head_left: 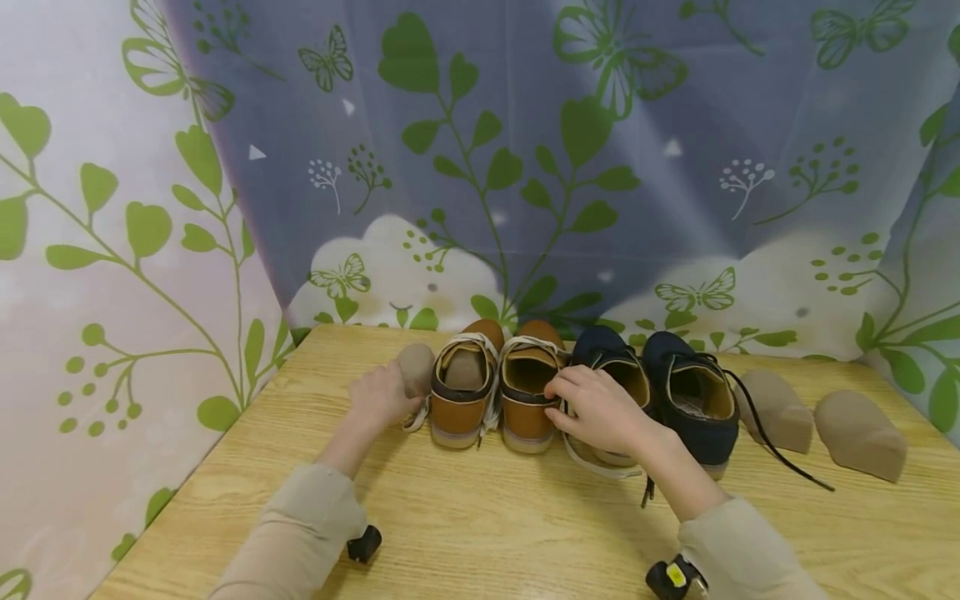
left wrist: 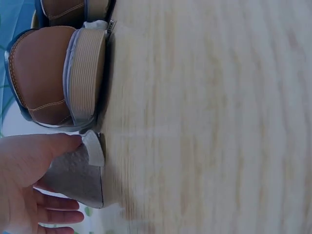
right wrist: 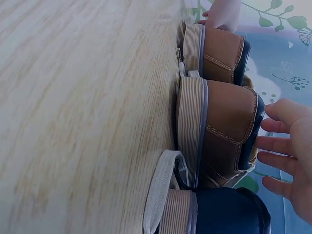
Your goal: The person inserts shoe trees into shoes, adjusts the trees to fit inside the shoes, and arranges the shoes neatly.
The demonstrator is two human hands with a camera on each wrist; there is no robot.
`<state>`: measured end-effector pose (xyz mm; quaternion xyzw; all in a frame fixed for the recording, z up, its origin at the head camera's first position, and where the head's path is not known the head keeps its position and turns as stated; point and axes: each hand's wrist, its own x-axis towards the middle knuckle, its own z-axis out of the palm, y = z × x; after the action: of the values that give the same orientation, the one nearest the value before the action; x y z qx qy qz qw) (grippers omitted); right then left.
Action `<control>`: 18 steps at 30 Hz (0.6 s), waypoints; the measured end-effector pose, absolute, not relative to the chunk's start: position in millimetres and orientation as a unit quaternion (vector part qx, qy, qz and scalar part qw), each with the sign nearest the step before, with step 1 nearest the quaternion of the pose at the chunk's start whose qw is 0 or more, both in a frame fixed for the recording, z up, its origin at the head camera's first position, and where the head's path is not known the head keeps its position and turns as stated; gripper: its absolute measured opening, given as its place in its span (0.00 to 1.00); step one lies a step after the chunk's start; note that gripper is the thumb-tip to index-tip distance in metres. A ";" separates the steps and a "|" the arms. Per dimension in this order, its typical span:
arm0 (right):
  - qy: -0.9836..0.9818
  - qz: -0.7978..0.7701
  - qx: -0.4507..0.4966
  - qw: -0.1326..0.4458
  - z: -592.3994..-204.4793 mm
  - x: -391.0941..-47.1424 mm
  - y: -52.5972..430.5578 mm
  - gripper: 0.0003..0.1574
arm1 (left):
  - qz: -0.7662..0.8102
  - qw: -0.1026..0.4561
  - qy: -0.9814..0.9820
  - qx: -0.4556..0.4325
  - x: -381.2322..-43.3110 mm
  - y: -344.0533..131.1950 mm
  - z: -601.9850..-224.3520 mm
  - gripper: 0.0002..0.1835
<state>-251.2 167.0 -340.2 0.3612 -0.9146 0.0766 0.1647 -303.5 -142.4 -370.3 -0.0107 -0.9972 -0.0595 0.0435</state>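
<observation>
A pair of brown lace-up shoes stands side by side with heels toward me: a left brown shoe (head_left: 456, 415) with a beige shoe insert (head_left: 465, 368) in its opening, and a right brown shoe (head_left: 525, 423). Just left of them, my left hand (head_left: 377, 397) holds another beige shoe insert (left wrist: 73, 179) between thumb and fingers, its base on the table. A white lace end lies by the thumb. My right hand (head_left: 600, 408) is at the heel collar of the right brown shoe, fingertips at its rim, fingers loosely bent. It partly hides a navy shoe (head_left: 600, 342).
A second navy shoe (head_left: 693, 437) stands to the right, its black lace (head_left: 780, 454) trailing over the wooden table (head_left: 465, 533). Two more beige inserts, a nearer one (head_left: 862, 437) and one beside it (head_left: 780, 417), lie far right. A patterned cloth backdrop (head_left: 510, 208) rises behind.
</observation>
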 end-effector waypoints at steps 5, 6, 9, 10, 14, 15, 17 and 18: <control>-0.915 0.080 0.360 0.162 -341.9 -251.8 167.1 0.11 | -0.081 0.043 -0.996 -0.009 -301.5 -140.7 -372.1 0.23; -0.915 0.080 0.360 0.162 -342.3 -252.0 167.1 0.11 | -0.081 0.042 -0.996 -0.009 -301.5 -140.9 -372.9 0.23; -0.915 0.081 0.361 0.162 -342.8 -252.4 166.9 0.11 | -0.084 0.044 -0.995 -0.008 -301.4 -140.6 -374.4 0.23; -0.914 0.083 0.362 0.162 -342.8 -252.4 166.7 0.11 | -0.084 0.046 -0.995 -0.008 -301.5 -140.4 -375.0 0.23; -0.913 0.088 0.363 0.163 -342.9 -252.7 167.0 0.11 | -0.077 0.050 -0.996 -0.011 -302.4 -139.9 -377.1 0.24; -0.913 0.089 0.363 0.163 -343.0 -252.8 167.0 0.11 | -0.076 0.050 -0.996 -0.012 -302.6 -139.9 -377.6 0.24; -0.912 0.092 0.365 0.162 -343.3 -252.8 167.0 0.11 | -0.075 0.051 -0.996 -0.011 -303.2 -140.2 -378.7 0.23; -0.912 0.093 0.365 0.161 -343.4 -252.7 167.0 0.11 | -0.077 0.052 -0.996 -0.009 -303.4 -140.4 -379.1 0.23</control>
<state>-252.7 167.0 -343.4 0.3655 -0.9120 0.0931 0.1613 -303.4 -140.4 -379.1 -0.0092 -0.9956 -0.0775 0.0522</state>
